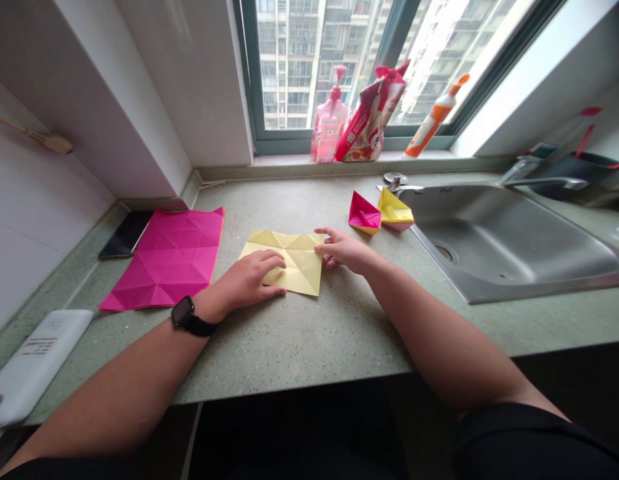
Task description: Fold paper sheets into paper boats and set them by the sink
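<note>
A creased sheet of pale yellow origami paper (302,267) lies on the counter in front of me, its folds forming diagonal and crosswise lines. My left hand (256,273) rests on the left part of the sheet, thumb and fingers apart. At the sheet's upper right corner is my right hand (344,250), with fingers stretched out and the tips touching the edge; some of them are partly hidden. Beyond that hand stand two small folded paper boats, one pink (364,212) and one yellow (395,208). Creased magenta paper (176,257) lies left of my left hand.
A dark phone (125,235) sits partly under the magenta paper, and a white device (36,367) lies at the near left. To the right is a steel sink (529,293). A pink pump bottle (329,127), a red bag (372,120) and an orange-white bottle (434,120) line the windowsill.
</note>
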Available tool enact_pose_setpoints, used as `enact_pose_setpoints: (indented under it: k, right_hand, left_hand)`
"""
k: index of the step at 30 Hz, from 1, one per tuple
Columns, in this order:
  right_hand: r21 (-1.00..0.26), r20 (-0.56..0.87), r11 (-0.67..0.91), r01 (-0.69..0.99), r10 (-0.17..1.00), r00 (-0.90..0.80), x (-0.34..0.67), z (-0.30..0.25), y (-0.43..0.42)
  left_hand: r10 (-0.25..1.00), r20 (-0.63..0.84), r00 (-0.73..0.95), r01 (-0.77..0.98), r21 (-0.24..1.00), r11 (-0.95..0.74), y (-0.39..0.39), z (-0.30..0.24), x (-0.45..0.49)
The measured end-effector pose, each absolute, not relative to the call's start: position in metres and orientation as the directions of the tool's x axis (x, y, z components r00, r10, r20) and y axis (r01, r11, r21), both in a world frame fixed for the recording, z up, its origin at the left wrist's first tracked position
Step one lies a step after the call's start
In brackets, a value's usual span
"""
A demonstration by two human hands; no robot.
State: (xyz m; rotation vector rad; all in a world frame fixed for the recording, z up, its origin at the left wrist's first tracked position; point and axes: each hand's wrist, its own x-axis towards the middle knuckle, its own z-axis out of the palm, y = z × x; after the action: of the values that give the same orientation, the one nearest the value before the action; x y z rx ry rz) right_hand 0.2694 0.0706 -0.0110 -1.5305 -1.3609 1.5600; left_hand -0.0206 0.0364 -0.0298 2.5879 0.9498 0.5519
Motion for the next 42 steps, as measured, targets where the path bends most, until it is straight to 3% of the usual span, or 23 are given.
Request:
enact_pose_setpoints:
  k: [6,12,20,24,28,33,35,38,40,42]
  right_hand:
    - [-0.919,-0.390,-0.373,0.124,0.906,-0.165,0.271,-0.009,0.073]
    - [-0.897,-0.434,-0.443,-0.015,0.885,-0.169,0.272,-0.004,0.074]
    - [-0.892,-0.439,-0.451,-0.024,0.879,-0.187,0.268,0.000,0.070]
    - [-0.918,-0.386,-0.397,0.018,0.880,-0.279,0.269,-0.003,0.069]
    - [-0.965,-0.262,-0.235,0.116,0.890,-0.374,0.272,-0.009,0.069]
    - [-0.941,-0.079,0.095,0.324,0.870,-0.487,0.280,-0.014,0.073]
    - [-0.857,0.016,0.270,0.438,0.865,-0.502,0.282,-0.017,0.074]
    - [-0.613,0.233,0.505,0.607,0.850,-0.472,0.280,-0.023,0.072]
    - [-0.489,0.325,0.574,0.657,0.819,-0.473,0.276,-0.026,0.068]
    - [-0.471,0.325,0.598,0.648,0.801,-0.502,0.271,-0.027,0.066]
  left_hand:
    - [0.594,0.359,0.719,0.487,0.350,-0.801,0.037,-0.027,-0.019]
    - [0.592,0.461,0.661,0.577,0.191,-0.794,0.034,-0.018,-0.019]
    - [0.540,0.518,0.664,0.564,0.127,-0.816,0.034,-0.018,-0.019]
    - [0.549,0.515,0.659,0.585,0.109,-0.804,0.033,-0.017,-0.019]
    - [0.605,0.495,0.624,0.643,0.114,-0.757,0.034,-0.017,-0.021]
    - [0.707,0.455,0.541,0.718,0.187,-0.671,0.037,-0.019,-0.024]
    - [0.729,0.448,0.517,0.730,0.215,-0.649,0.039,-0.019,-0.025]
    - [0.750,0.432,0.501,0.726,0.261,-0.636,0.041,-0.021,-0.024]
    - [0.760,0.407,0.506,0.709,0.304,-0.636,0.041,-0.022,-0.023]
    - [0.765,0.384,0.516,0.685,0.350,-0.638,0.041,-0.023,-0.022]
